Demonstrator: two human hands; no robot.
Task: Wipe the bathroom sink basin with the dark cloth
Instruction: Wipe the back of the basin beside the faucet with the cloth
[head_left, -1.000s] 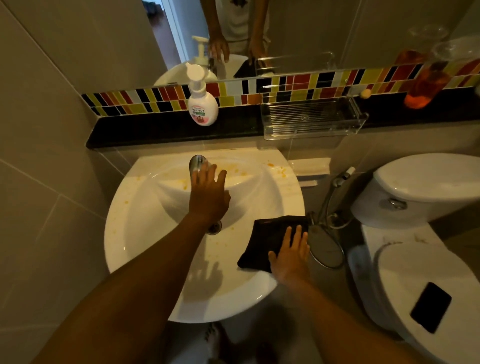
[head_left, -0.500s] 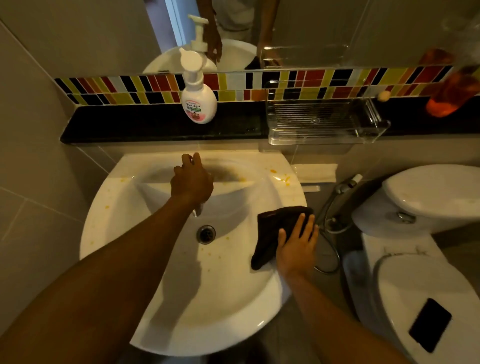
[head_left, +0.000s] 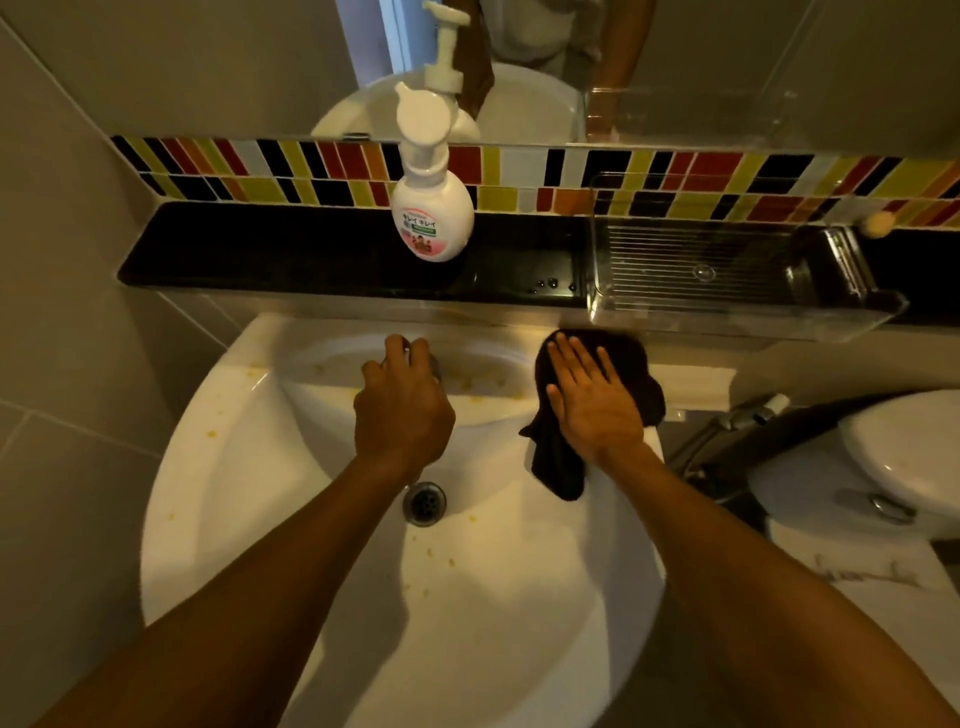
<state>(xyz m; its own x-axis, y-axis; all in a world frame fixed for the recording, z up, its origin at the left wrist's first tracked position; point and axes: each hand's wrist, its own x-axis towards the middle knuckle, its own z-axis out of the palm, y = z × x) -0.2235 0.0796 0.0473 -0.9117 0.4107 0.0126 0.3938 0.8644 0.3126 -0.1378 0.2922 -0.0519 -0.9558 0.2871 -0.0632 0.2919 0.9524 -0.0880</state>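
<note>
The white sink basin (head_left: 249, 499) fills the lower middle, speckled with yellow-orange spots around its back rim and near the drain (head_left: 424, 502). My left hand (head_left: 402, 410) is closed around the metal tap (head_left: 434, 361) at the back of the basin, hiding most of it. My right hand (head_left: 592, 400) lies flat, fingers spread, pressing the dark cloth (head_left: 558, 467) onto the basin's back right rim. Part of the cloth hangs down into the bowl.
A black ledge (head_left: 291, 254) behind the sink carries a white soap pump bottle (head_left: 432, 218) and a clear plastic tray (head_left: 727, 280). A mirror and coloured tile strip (head_left: 675, 176) rise above. A toilet (head_left: 893, 467) and spray hose (head_left: 737, 421) stand at the right.
My right hand has slid the dark cloth from the front right rim up to the back right corner. My left hand has closed over the tap. The view has come closer.
</note>
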